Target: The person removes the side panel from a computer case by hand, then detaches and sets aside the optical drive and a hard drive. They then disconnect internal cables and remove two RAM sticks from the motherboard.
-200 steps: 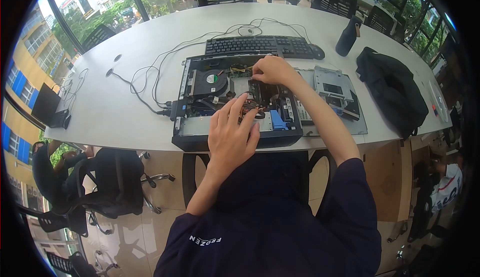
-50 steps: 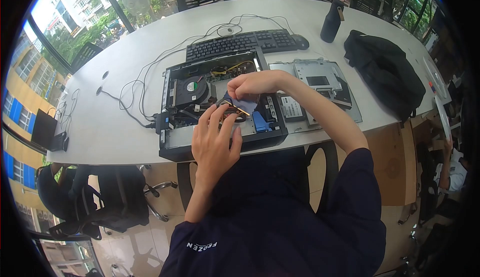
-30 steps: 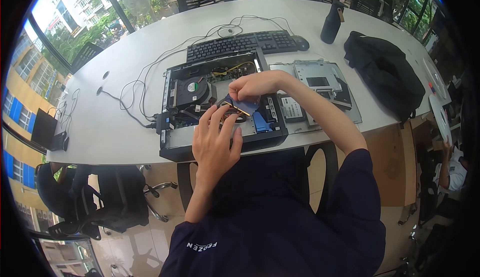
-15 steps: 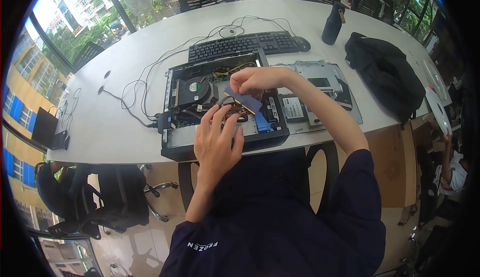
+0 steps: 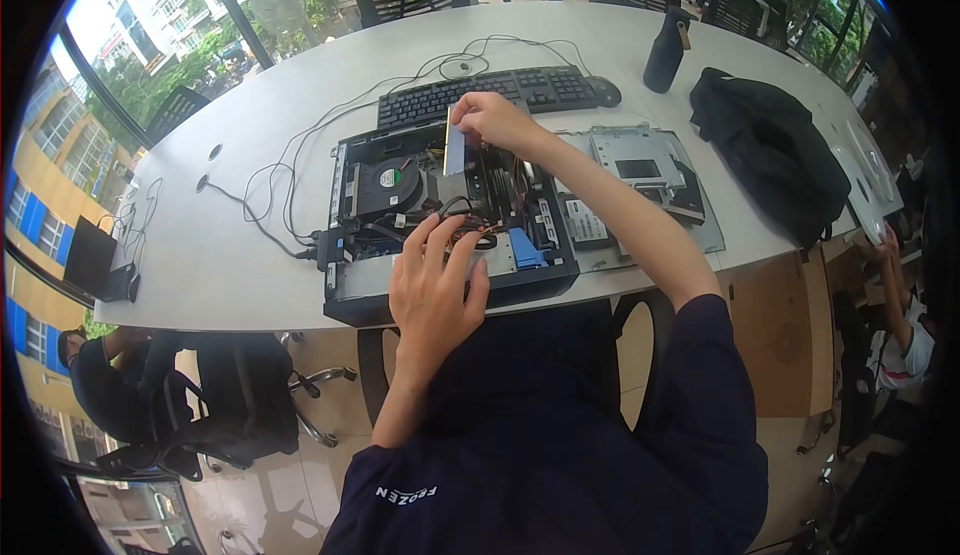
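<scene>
An opened desktop computer case (image 5: 450, 295) lies flat on the table, its inside facing up. My right hand (image 5: 492, 122) pinches a blue RAM stick (image 5: 455, 152) by its upper end. The stick stands roughly upright above the inside of the case, with a gold edge along its left side. My left hand (image 5: 436, 280) has its fingers spread over the near side of the case. Its fingertips are at the bundle of cables (image 5: 487, 238), beside a blue plastic part (image 5: 526, 249). A black fan (image 5: 388, 187) sits at the left inside the case.
A keyboard (image 5: 470, 93) and mouse (image 5: 604, 91) lie behind the case. To the right are a metal panel with a drive (image 5: 587, 218), a dark bottle (image 5: 665, 53) and a black bag (image 5: 765, 145). Cables (image 5: 290, 155) run left. Other people sit at both sides.
My right hand has moved up and away from me, turning the RAM stick from a slanted, nearly flat pose to an upright one. My left hand has barely moved.
</scene>
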`<action>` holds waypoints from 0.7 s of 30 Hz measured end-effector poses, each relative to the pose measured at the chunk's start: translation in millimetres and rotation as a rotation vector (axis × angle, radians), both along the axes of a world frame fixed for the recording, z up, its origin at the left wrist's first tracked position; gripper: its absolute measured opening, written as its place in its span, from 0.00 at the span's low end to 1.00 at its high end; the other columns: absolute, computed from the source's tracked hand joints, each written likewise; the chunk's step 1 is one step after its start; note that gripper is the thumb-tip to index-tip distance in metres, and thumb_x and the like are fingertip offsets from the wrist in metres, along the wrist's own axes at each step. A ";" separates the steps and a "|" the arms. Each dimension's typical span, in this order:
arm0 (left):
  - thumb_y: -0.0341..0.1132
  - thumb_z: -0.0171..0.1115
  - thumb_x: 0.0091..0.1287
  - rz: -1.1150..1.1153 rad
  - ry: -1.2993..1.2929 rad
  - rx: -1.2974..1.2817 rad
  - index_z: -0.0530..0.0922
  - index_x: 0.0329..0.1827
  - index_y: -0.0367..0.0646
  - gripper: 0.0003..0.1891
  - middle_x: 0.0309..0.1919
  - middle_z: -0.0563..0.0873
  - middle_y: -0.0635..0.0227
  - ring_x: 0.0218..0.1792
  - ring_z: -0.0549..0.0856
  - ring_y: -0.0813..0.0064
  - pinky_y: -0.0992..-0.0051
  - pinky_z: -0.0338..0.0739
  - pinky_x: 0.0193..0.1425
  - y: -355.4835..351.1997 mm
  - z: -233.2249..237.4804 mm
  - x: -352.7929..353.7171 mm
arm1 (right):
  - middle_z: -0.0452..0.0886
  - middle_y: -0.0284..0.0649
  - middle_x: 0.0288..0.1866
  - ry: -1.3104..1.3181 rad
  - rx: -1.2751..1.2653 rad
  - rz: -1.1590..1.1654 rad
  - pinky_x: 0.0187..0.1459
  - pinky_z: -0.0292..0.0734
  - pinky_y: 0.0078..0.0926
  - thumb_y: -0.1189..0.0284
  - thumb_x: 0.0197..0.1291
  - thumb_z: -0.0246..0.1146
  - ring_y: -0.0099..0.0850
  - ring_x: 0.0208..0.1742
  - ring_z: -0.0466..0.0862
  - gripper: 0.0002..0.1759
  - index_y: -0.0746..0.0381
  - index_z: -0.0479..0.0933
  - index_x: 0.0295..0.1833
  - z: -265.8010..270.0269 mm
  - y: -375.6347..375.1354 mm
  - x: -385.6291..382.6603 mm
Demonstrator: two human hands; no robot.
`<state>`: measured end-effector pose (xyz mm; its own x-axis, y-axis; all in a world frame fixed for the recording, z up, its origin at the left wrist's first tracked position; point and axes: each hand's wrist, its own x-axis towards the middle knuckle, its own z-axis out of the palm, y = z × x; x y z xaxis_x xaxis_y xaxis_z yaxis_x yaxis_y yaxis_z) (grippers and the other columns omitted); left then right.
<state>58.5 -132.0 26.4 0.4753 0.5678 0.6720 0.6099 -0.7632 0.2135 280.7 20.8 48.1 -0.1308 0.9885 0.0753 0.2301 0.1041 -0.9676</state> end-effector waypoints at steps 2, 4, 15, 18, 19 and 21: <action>0.32 0.63 0.63 0.001 -0.001 0.000 0.84 0.53 0.44 0.15 0.58 0.83 0.63 0.63 0.78 0.54 0.59 0.75 0.64 -0.3 0.2 -0.4 | 0.80 0.34 0.36 -0.077 0.030 -0.037 0.37 0.74 0.21 0.75 0.62 0.58 0.21 0.34 0.78 0.06 0.62 0.78 0.42 -17.2 15.0 -1.8; 0.32 0.63 0.62 -0.004 -0.007 0.001 0.84 0.52 0.44 0.15 0.57 0.83 0.63 0.63 0.78 0.54 0.59 0.75 0.63 -0.1 0.3 -0.2 | 0.83 0.38 0.29 -0.142 0.076 -0.094 0.34 0.76 0.27 0.74 0.58 0.59 0.27 0.28 0.81 0.08 0.66 0.79 0.41 -25.6 23.4 -3.7; 0.35 0.65 0.62 0.000 0.019 0.044 0.83 0.54 0.44 0.16 0.59 0.83 0.63 0.64 0.78 0.56 0.60 0.75 0.59 3.3 -4.3 -1.9 | 0.85 0.41 0.34 -0.160 0.016 -0.013 0.34 0.78 0.28 0.74 0.58 0.61 0.29 0.30 0.85 0.07 0.65 0.77 0.40 -25.9 27.6 -4.3; 0.33 0.64 0.62 -0.002 0.014 0.029 0.83 0.53 0.44 0.16 0.58 0.83 0.64 0.64 0.78 0.55 0.60 0.75 0.61 0.6 -1.5 -0.3 | 0.85 0.41 0.34 -0.224 0.019 0.016 0.35 0.79 0.29 0.74 0.58 0.62 0.30 0.31 0.86 0.07 0.65 0.77 0.40 -26.9 30.9 -3.3; 0.32 0.63 0.62 0.002 0.002 0.014 0.84 0.53 0.44 0.15 0.57 0.84 0.64 0.63 0.79 0.54 0.59 0.75 0.63 -0.3 -0.4 0.2 | 0.86 0.41 0.34 -0.268 0.032 0.025 0.36 0.79 0.29 0.73 0.57 0.63 0.30 0.32 0.86 0.07 0.64 0.77 0.40 -26.4 31.8 -3.2; 0.32 0.63 0.63 0.005 0.003 0.003 0.84 0.53 0.44 0.15 0.57 0.84 0.63 0.63 0.78 0.54 0.59 0.74 0.64 -1.1 -0.5 0.1 | 0.86 0.41 0.34 -0.261 0.002 0.031 0.36 0.79 0.28 0.72 0.56 0.66 0.30 0.33 0.87 0.09 0.63 0.77 0.40 -27.5 33.2 -3.2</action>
